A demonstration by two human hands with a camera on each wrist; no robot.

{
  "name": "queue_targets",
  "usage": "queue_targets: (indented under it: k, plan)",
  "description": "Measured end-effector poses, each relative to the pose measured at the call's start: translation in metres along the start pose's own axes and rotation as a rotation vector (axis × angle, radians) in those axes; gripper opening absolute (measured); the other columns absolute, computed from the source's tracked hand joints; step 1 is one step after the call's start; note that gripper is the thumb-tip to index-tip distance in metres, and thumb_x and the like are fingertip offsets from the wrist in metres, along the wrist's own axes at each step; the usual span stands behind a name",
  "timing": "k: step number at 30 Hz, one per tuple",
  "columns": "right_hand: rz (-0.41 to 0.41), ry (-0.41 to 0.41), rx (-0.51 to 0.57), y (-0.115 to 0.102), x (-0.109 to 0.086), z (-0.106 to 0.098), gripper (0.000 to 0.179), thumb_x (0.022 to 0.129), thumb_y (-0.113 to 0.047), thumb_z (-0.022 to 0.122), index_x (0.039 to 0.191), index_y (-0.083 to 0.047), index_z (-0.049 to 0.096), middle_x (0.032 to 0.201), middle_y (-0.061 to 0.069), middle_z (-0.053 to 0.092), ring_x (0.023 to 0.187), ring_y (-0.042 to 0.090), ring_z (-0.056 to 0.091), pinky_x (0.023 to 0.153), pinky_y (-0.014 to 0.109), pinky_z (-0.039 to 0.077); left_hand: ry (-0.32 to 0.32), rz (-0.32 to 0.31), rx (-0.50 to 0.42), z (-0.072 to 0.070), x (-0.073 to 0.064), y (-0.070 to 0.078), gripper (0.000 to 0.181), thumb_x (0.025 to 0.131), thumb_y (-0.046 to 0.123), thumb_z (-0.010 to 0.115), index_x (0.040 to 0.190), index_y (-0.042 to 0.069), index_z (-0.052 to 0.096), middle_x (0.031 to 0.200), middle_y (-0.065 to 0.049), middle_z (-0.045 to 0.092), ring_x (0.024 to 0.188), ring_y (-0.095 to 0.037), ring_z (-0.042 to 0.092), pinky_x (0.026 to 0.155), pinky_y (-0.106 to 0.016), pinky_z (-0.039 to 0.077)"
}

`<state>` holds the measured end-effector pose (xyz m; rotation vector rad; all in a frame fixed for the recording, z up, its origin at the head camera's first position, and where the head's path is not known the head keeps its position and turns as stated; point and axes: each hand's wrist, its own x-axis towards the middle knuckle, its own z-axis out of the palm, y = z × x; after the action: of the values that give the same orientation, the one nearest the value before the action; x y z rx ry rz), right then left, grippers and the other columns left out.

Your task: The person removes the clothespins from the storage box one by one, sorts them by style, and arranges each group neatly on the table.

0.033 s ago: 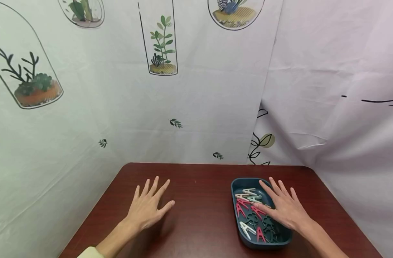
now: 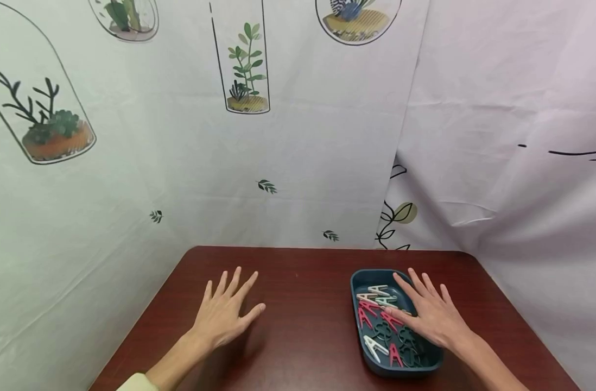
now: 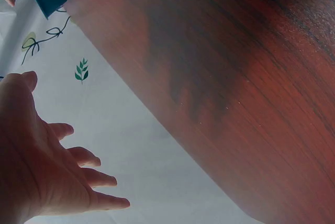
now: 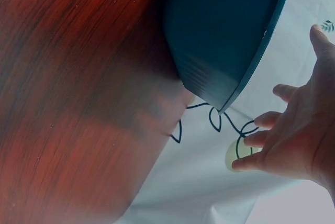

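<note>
Over the left part of the table, my left hand (image 2: 222, 315) is held with its fingers spread and nothing in it. The left wrist view shows the same hand (image 3: 47, 166) raised above the wood, its shadow cast below. My right hand (image 2: 432, 315), fingers also spread, hovers over the right side of a dark blue tray (image 2: 359, 336) and hides part of it. In the tray lie white clothespins (image 2: 375, 348), pink clothespins (image 2: 394, 355) and several dark green pieces (image 2: 409, 339) whose kind I cannot tell. In the right wrist view the right hand (image 4: 298, 130) stands apart from the tray wall (image 4: 225, 30).
The dark red wooden table (image 2: 298, 326) has its far edge against a pale cloth backdrop (image 2: 298, 141) printed with plants in glass jars. More of the cloth (image 2: 522, 217) hangs along the right side, with folds. A pale yellow sleeve (image 2: 138, 383) covers the left forearm.
</note>
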<state>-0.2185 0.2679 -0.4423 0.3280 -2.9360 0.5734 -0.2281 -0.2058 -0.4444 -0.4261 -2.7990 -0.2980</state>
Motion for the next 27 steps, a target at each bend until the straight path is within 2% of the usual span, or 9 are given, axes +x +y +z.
queue_targets:
  k: [6,14,17,21,24,27]
  plan:
    - [0.023,-0.017,0.036,0.002,0.0,0.0,0.095,0.092,-0.071,0.066,0.165,-0.017,0.039,0.171,0.029,0.021,0.154,0.059,0.015,0.116,0.08,0.004,-0.006,0.01,-0.004,0.001,-0.001,0.002,0.076,0.1,0.065,0.061,0.165,0.03,0.042,0.169,-0.019,0.036,0.154,-0.05,0.03,0.118,-0.076,0.019]
    - [0.035,0.003,0.087,0.006,0.001,-0.003,0.097,0.095,-0.066,0.067,0.168,-0.014,0.031,0.171,0.03,0.019,0.155,0.057,0.012,0.117,0.079,0.004,0.006,0.017,-0.025,0.001,0.003,0.008,0.078,0.102,0.066,0.056,0.167,0.027,0.037,0.169,-0.02,0.034,0.155,-0.049,0.029,0.12,-0.074,0.019]
    - [0.034,0.013,0.107,0.009,0.002,-0.003,0.098,0.096,-0.065,0.067,0.167,-0.01,0.03,0.17,0.031,0.02,0.155,0.057,0.015,0.117,0.079,0.007,0.026,0.024,-0.038,0.002,0.008,0.011,0.08,0.102,0.064,0.058,0.167,0.025,0.036,0.169,-0.021,0.034,0.155,-0.048,0.03,0.12,-0.071,0.021]
    - [0.051,0.022,0.153,0.015,0.003,-0.002,0.097,0.099,-0.063,0.064,0.167,-0.005,0.027,0.169,0.032,0.022,0.152,0.058,0.024,0.115,0.079,0.02,0.061,0.037,-0.053,0.004,0.017,0.017,0.085,0.101,0.063,0.059,0.169,0.02,0.032,0.168,-0.023,0.034,0.155,-0.045,0.031,0.122,-0.066,0.024]
    - [0.095,0.012,0.219,0.019,0.002,0.0,0.095,0.103,-0.06,0.061,0.168,-0.004,0.021,0.169,0.033,0.023,0.149,0.059,0.029,0.11,0.08,0.027,0.101,0.049,-0.084,0.006,0.025,0.024,0.088,0.101,0.063,0.06,0.169,0.015,0.03,0.168,-0.023,0.035,0.155,-0.042,0.033,0.124,-0.061,0.025]
    - [0.16,-0.002,0.29,0.022,0.001,0.003,0.095,0.104,-0.06,0.059,0.169,-0.004,0.017,0.168,0.034,0.023,0.149,0.059,0.029,0.11,0.08,0.029,0.147,0.061,-0.133,0.009,0.034,0.032,0.089,0.101,0.06,0.063,0.168,0.011,0.03,0.167,-0.021,0.037,0.155,-0.039,0.035,0.125,-0.057,0.027]
